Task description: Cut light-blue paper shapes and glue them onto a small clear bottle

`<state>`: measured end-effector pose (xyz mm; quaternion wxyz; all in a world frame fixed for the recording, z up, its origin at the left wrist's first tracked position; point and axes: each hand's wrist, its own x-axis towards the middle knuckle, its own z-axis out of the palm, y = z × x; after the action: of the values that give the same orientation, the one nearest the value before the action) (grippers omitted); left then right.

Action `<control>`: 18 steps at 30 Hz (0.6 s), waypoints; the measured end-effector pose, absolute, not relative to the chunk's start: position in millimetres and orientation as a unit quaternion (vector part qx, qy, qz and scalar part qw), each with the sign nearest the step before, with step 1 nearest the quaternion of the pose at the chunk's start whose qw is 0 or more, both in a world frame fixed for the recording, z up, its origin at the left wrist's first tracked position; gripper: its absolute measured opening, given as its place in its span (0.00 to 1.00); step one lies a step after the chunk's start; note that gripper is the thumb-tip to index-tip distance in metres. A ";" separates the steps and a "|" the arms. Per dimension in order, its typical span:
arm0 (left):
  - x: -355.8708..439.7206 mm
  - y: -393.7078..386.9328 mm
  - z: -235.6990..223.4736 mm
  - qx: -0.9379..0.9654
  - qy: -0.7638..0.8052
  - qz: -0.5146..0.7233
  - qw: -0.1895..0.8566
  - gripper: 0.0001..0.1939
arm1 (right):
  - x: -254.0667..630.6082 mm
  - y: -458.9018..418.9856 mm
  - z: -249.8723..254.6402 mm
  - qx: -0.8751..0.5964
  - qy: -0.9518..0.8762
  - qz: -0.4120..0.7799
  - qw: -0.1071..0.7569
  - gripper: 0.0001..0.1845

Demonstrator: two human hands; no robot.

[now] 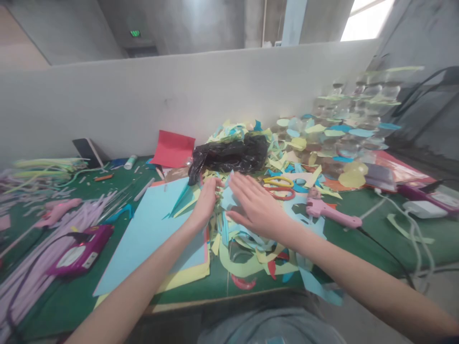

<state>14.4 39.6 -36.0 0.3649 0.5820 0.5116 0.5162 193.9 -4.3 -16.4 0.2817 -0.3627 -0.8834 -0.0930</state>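
My left hand (206, 200) is on edge beside a stack of light blue paper sheets (158, 234), its fingers slightly bent and partly hidden. Flat and stretched out, my right hand (256, 205) lies on a heap of cut paper scraps (240, 258) in blue, green and yellow. More of these scraps are between my two hands. Just beyond them is a crumpled black plastic bag (233, 153) with scraps heaped behind it. Scissors with yellow and red handles (279, 191) lie close to my right fingers.
Right of the heap lies a pink glue gun (333, 213) with its cord. Clear cups with paper discs (347, 129) stand stacked at the back right. On the left are purple strips (71, 229), a purple device (82, 251) and another pink glue gun (57, 210).
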 end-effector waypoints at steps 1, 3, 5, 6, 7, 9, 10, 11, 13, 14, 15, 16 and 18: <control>14.6 39.5 -35.6 0.585 0.510 0.514 0.365 0.18 | 193.5 -4.0 -17.3 -0.362 -0.888 -0.080 0.272 0.37; 15.5 39.5 -34.7 0.584 0.507 0.515 0.369 0.18 | 195.0 -2.2 -16.6 -0.372 -0.883 -0.060 0.280 0.37; 16.6 40.4 -34.8 0.576 0.502 0.519 0.383 0.18 | 199.9 1.0 -11.9 -0.400 -0.852 -0.052 0.333 0.36; 17.0 41.2 -35.5 0.568 0.505 0.516 0.396 0.17 | 203.4 3.1 -8.7 -0.417 -0.830 -0.049 0.366 0.36; 17.1 42.1 -36.6 0.560 0.509 0.509 0.410 0.17 | 207.4 5.8 -5.3 -0.436 -0.808 -0.043 0.395 0.34; 15.2 44.3 -39.2 0.554 0.514 0.486 0.439 0.15 | 216.4 13.0 0.2 -0.474 -0.765 -0.035 0.435 0.31; 13.1 45.5 -40.4 0.558 0.511 0.471 0.453 0.15 | 221.3 17.5 2.0 -0.495 -0.746 -0.035 0.444 0.30; 10.0 46.8 -41.2 0.569 0.502 0.455 0.465 0.15 | 226.3 22.5 3.0 -0.515 -0.730 -0.039 0.448 0.29; 1.7 49.3 -40.8 0.606 0.471 0.417 0.486 0.18 | 237.0 32.8 3.3 -0.560 -0.706 -0.051 0.430 0.26; -2.9 50.4 -39.4 0.628 0.457 0.394 0.491 0.21 | 242.3 37.5 2.7 -0.584 -0.703 -0.058 0.403 0.25; -7.0 51.1 -37.2 0.650 0.446 0.368 0.494 0.23 | 247.5 41.7 1.6 -0.603 -0.711 -0.062 0.356 0.24; -10.4 51.2 -34.5 0.670 0.441 0.341 0.490 0.25 | 252.3 45.2 0.0 -0.615 -0.729 -0.066 0.294 0.23; -13.2 48.9 -28.4 0.707 0.442 0.297 0.466 0.24 | 260.0 50.4 -4.8 -0.609 -0.775 -0.067 0.156 0.22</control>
<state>-13.2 48.9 -28.4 0.4661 0.7065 0.4422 0.2966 260.0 50.4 -4.8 0.1565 -0.6090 -0.7747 -0.0666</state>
